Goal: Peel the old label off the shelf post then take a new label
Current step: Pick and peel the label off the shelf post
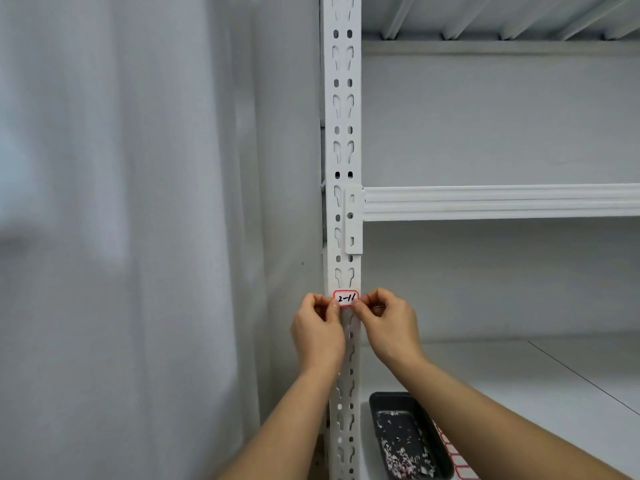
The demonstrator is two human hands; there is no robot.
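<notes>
Grip: our left hand [317,327] and right hand [386,323] pinch the old label [345,298] at its side edges, to lift it.
Label: on the shelf post [341,150], not yet peeled.
Tray [375,401]: below, holding scraps.
New labels [453,455]: beside tray.

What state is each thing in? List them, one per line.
old label: stuck on the shelf post, marked 2-11, not peeled.
left hand: fingertips at the label's left edge.
right hand: fingertips at its right edge.
black tray: on the shelf, holding paper scraps.
</notes>
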